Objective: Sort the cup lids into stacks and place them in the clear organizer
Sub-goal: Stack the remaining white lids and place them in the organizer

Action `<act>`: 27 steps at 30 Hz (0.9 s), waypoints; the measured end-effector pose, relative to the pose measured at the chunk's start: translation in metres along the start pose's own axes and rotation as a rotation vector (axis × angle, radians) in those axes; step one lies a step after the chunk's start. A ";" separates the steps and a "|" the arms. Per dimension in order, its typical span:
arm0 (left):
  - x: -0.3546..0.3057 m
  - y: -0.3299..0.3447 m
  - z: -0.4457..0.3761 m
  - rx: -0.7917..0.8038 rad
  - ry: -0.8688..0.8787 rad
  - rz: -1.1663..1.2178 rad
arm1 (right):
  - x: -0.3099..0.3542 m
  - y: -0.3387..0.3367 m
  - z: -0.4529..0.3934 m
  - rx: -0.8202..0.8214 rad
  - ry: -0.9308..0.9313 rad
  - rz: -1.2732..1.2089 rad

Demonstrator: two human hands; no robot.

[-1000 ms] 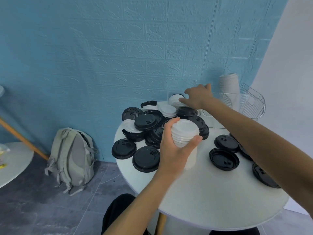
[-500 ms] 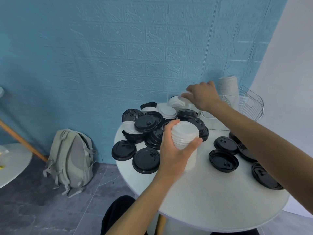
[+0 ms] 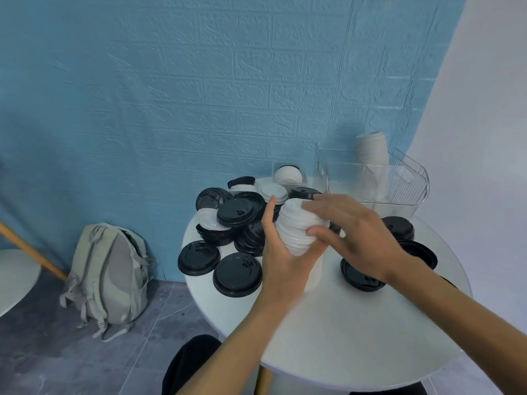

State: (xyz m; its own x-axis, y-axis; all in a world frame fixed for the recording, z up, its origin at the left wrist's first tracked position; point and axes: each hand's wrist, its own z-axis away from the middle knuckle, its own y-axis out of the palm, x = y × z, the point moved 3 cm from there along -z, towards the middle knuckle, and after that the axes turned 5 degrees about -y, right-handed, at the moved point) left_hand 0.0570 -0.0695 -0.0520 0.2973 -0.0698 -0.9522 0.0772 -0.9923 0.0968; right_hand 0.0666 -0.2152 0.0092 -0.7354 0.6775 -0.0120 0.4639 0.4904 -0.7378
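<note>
My left hand [image 3: 281,252] grips a stack of white lids [image 3: 298,226] above the round white table [image 3: 356,332]. My right hand [image 3: 350,232] is at the stack's top and right side, its fingers touching the uppermost white lid; the hand is blurred. A heap of black lids [image 3: 238,213] mixed with white lids [image 3: 273,192] lies at the table's back left. More black lids [image 3: 359,276] lie to the right. The clear organizer [image 3: 399,181] stands at the back right with a tall white stack [image 3: 372,151] in it.
A small clear box [image 3: 288,173] with white lids sits against the blue wall behind the heap. A grey backpack [image 3: 109,273] leans on the wall at floor level, left of the table. Another white table's edge [image 3: 14,276] shows at far left.
My right hand came back from the small clear box with a white lid and now sits on top of the stack in my left hand. The left hand raised the stack slightly.
</note>
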 end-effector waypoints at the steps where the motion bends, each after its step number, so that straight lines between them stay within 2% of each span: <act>1: 0.000 0.000 0.000 0.006 0.009 -0.012 | 0.001 0.004 0.003 -0.006 -0.006 -0.014; 10: -0.002 -0.002 -0.001 0.029 -0.002 -0.013 | 0.001 0.015 0.007 -0.046 0.209 -0.488; 15: -0.004 0.000 -0.002 0.054 -0.012 0.066 | 0.006 0.021 0.003 -0.174 0.528 -0.928; 19: -0.002 0.003 -0.004 0.108 -0.051 0.154 | 0.011 0.023 0.000 -0.124 0.755 -1.129; 22: -0.002 0.005 -0.005 0.103 -0.143 0.270 | 0.017 0.028 0.006 -0.042 0.858 -1.202; 27: -0.013 0.009 -0.004 0.007 -0.230 0.363 | 0.027 0.031 0.006 -0.037 0.957 -1.248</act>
State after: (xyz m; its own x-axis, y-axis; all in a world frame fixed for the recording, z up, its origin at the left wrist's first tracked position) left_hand 0.0578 -0.0772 -0.0373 0.0842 -0.4345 -0.8967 -0.0002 -0.8999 0.4360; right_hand 0.0581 -0.1849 -0.0187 -0.0821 -0.0745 0.9938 -0.1514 0.9866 0.0614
